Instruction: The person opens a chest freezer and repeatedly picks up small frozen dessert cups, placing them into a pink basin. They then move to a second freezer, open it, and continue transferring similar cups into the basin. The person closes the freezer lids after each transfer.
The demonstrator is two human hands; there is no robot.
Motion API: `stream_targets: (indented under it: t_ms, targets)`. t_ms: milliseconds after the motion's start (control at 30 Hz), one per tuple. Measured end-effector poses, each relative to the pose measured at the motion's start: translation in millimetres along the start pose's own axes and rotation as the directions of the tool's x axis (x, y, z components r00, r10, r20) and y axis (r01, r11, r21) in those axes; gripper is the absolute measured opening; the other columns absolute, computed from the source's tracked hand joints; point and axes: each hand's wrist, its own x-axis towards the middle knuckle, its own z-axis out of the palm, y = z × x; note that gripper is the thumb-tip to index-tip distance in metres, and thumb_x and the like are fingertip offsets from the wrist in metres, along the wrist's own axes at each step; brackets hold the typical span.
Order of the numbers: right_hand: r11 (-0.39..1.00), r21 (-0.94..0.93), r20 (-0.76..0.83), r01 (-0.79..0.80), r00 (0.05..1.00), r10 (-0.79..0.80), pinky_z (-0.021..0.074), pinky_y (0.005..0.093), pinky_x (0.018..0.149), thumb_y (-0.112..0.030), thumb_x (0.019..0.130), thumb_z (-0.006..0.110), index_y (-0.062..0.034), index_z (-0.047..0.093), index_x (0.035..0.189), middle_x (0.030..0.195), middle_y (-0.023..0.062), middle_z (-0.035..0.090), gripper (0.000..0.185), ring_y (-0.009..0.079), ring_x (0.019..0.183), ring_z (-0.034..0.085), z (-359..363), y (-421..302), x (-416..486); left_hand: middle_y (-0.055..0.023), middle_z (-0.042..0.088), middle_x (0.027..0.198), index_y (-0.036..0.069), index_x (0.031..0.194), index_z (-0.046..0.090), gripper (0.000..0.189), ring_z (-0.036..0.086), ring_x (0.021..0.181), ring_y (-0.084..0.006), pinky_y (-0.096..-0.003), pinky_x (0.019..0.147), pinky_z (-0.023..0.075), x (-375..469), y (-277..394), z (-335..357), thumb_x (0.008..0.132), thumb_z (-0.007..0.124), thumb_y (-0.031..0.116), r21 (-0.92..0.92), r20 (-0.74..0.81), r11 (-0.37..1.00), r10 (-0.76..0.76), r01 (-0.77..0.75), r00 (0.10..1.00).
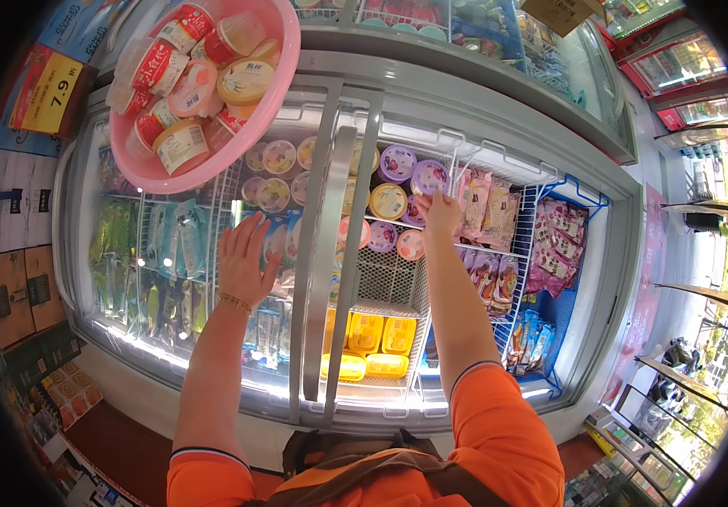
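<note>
My right hand (pixel 438 212) reaches into the uncovered half of a chest freezer, its fingers on a purple-lidded ice cream cup (pixel 431 177); whether they grip it I cannot tell. Around it stand more purple-lidded cups, a yellow-lidded cup (pixel 389 201) and a pink-lidded cup (pixel 411 244) in a white wire basket (pixel 389 309). Fingers apart and empty, my left hand (pixel 246 263) is over the sliding glass lid to the left. Above that lid, at the upper left, a pink plastic basin (pixel 281 104) holds several tubs and cups with red, yellow and pink packaging.
Yellow tubs (pixel 366 333) sit in the near part of the freezer. Bagged ice creams (pixel 489 209) and a blue wire basket (pixel 566 298) lie to the right. Another freezer (pixel 484 70) adjoins the far side. Cardboard boxes (pixel 25 288) and a yellow price sign (pixel 53 94) stand left.
</note>
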Motion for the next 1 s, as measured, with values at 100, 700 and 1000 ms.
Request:
stream_targets:
  t_ms: [100, 700, 1000]
  targets:
    - [0.999, 0.017, 0.015, -0.041, 0.999, 0.041, 0.0591, 0.0319, 0.07, -0.01, 0.098, 0.057, 0.0082, 0.051, 0.106, 0.102, 0.0211, 0.066, 0.021, 0.0278, 0.092, 0.072, 1.4, 8.6, 12.1, -0.0112, 0.048, 0.148, 0.008, 0.139, 0.05, 0.054, 0.045, 0.135, -0.0335, -0.0546, 0.115, 0.0278, -0.8, -1.2, 0.1, 0.089, 0.064, 0.024, -0.009, 0.02, 1.0, -0.007, 0.007, 1.0]
    - [0.896, -0.298, -0.009, -0.33, 0.939, 0.343, 0.0543, 0.0309, 0.057, -0.022, 0.102, 0.057, -0.0026, 0.048, 0.101, 0.093, 0.0104, 0.062, 0.021, 0.0215, 0.076, 0.071, -49.5, 183.4, -61.3, -0.0117, 0.049, 0.147, 0.007, 0.137, 0.052, 0.055, 0.046, 0.134, -0.0336, -0.0555, 0.113, 0.0288, 0.0, -2.9, 2.3, 0.088, 0.067, 0.026, -0.018, 0.037, 1.0, -0.009, 0.01, 0.999]
    - [0.974, -0.135, 0.153, -0.185, 0.967, 0.205, 0.0593, 0.0399, 0.084, -0.022, 0.103, 0.056, -0.001, 0.05, 0.098, 0.096, 0.0192, 0.069, 0.022, 0.0292, 0.089, 0.074, -110.4, 60.4, -139.5, -0.0112, 0.048, 0.148, 0.007, 0.138, 0.051, 0.055, 0.046, 0.135, -0.0334, -0.0556, 0.113, 0.0286, -1.2, -2.4, 1.5, 0.089, 0.066, 0.027, -0.011, 0.028, 1.0, -0.005, 0.005, 1.0]
